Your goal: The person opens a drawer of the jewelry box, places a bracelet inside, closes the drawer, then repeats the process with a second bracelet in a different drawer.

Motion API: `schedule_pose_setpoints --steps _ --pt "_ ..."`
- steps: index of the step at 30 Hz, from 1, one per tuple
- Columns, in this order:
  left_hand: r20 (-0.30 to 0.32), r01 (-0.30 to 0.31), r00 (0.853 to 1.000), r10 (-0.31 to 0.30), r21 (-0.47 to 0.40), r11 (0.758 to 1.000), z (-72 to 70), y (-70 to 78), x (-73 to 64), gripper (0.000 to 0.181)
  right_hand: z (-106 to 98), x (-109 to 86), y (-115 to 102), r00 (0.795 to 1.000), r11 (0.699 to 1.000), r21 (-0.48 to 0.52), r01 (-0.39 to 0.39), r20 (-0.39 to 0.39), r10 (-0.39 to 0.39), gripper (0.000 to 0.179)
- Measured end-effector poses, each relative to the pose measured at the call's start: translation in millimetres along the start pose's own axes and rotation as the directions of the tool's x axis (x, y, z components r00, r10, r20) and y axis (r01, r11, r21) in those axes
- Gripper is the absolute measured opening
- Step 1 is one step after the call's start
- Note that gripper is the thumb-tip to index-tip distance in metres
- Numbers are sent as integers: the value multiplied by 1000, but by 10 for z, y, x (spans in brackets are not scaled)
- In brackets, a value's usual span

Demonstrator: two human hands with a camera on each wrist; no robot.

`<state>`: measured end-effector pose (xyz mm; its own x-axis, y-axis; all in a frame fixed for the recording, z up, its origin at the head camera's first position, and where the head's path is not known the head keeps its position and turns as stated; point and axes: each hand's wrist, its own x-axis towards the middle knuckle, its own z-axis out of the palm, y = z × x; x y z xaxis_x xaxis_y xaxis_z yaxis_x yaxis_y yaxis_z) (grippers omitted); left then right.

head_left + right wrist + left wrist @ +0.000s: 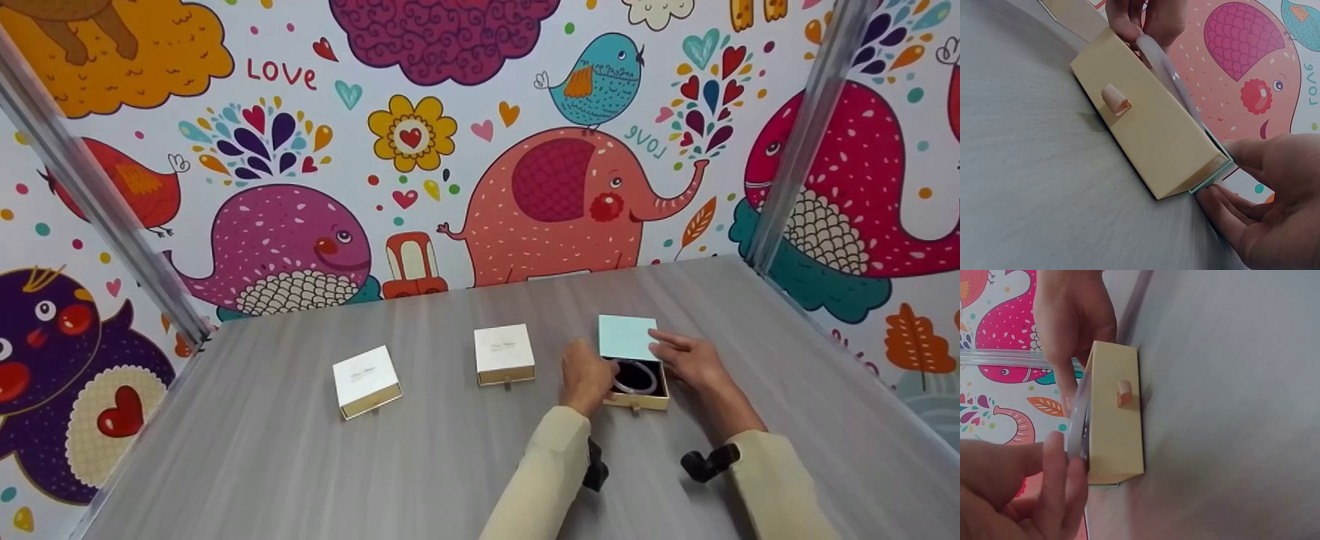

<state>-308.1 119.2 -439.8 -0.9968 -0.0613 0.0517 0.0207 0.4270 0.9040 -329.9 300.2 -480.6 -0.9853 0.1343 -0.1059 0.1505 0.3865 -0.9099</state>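
A small box with a mint-green sleeve (626,337) lies at the right of the table, its cream drawer (1140,129) pulled out toward me. A pale, translucent bangle (1165,70) is in the dark-lined drawer, one side tilted up above the rim. My left hand (587,377) pinches the bangle's raised left side between thumb and fingers. On the other side, my right hand (694,364) grips the sleeve at its right edge, thumb and fingers on opposite faces in the right wrist view. A small ribbon tab (1123,394) sticks out of the drawer front.
Two white boxes with gold sides, one in the middle (504,349) and one farther left (366,377), stand closed on the grey table (285,465). Behind the table rises a wall with cartoon animals (555,202). Metal posts (802,135) mark the corners.
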Motion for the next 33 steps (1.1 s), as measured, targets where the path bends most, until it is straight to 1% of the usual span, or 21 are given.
schedule_pose_setpoints --steps 5,8,11,15,18,23,27,30,33 --pt "-23 -54 998 57 90 994 42 -22 11 21 13 1 10 1000 1000 4 10 6 -10 54" --pt "-25 -76 997 79 123 990 80 -47 19 32 18 2 9 1000 1000 7 2 4 -2 53" --pt "-26 -102 994 108 155 983 110 -73 29 46 10 -5 15 1000 1000 -11 18 1 -18 55" --pt "-25 -131 990 137 177 975 126 -96 37 55 10 -15 15 999 999 -31 38 -7 -39 54" --pt "-33 -144 988 154 209 967 126 -112 38 56 21 -13 13 999 999 -31 32 -14 -32 53" --pt "-52 -171 979 198 327 930 152 -157 58 53 30 -5 17 999 999 -31 27 -17 -27 52" --pt "-41 -176 977 209 400 899 147 -171 85 38 35 -5 9 1000 999 -38 22 -19 -23 53" --pt "-24 -179 978 206 411 894 123 -168 92 30 29 -3 6 1000 999 -48 19 -20 -20 53" --pt "-11 -194 976 216 393 899 119 -173 77 29 15 2 4 1000 999 -50 11 -20 -12 52"
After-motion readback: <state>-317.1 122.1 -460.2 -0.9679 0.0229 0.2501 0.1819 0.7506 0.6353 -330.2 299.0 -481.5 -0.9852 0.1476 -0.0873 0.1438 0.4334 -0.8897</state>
